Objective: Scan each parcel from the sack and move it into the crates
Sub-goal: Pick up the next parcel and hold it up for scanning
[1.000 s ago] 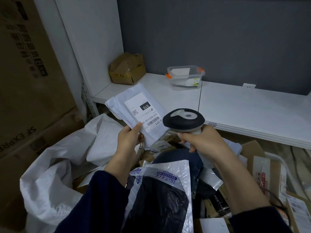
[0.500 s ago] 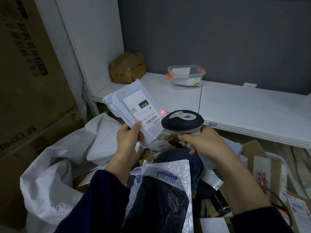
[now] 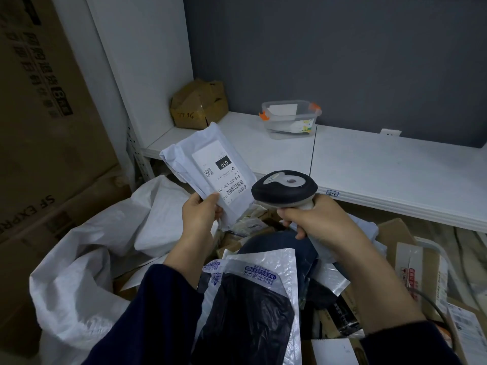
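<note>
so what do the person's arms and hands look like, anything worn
The left hand and right hand are bare, with no gloves, rings or watch showing. The left sleeve and right sleeve are dark navy, plain, and end partway up the forearms.

1. One view: head-worn, wide-angle lens, edges bowed.
2. Faces forward and down along both forearms.
3. Close in: left hand (image 3: 199,217) gripping parcel (image 3: 210,167) and right hand (image 3: 321,222) gripping scanner (image 3: 284,189) sit mid-frame, near the lens.
4. Shelf (image 3: 382,167) and grey wall (image 3: 342,61) farther off, upper half; sack (image 3: 79,285) lower left.
</note>
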